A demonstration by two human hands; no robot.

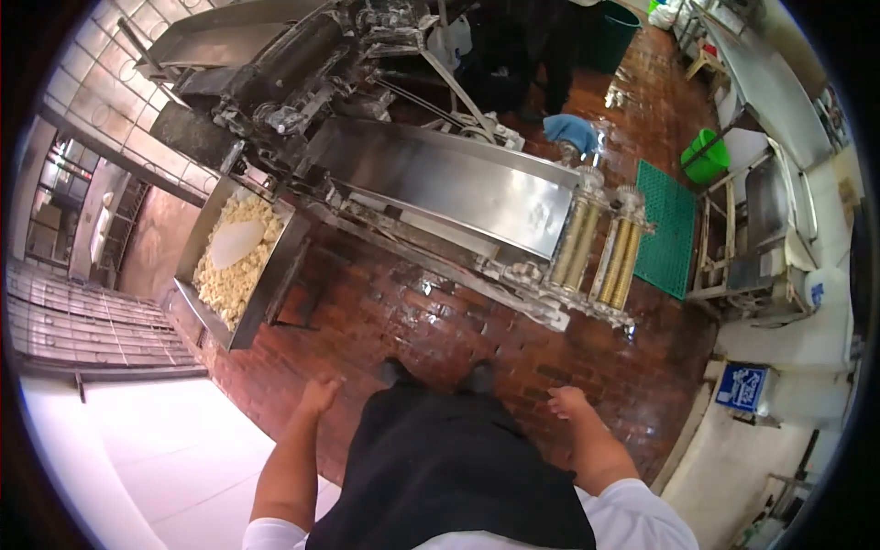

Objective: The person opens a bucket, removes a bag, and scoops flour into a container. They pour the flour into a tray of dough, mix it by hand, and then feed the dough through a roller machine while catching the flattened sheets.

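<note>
My left hand hangs over the brick floor on the left, its fingers loosely curled with nothing visible in them. Nearest to it is a metal bin filled with crumbly pale dough, on which a white scoop-like piece lies. On the right, my right hand hangs at my side, fingers curled in and nothing seen in it. Ahead of both hands stands a dough machine with a long steel tray and ribbed brass rollers at its near end. Neither hand touches anything.
Wet-looking red brick floor lies between me and the machine. A green mat, a bright green bucket and a metal rack stand right. A white surface is at left. Another person's legs show behind the machine.
</note>
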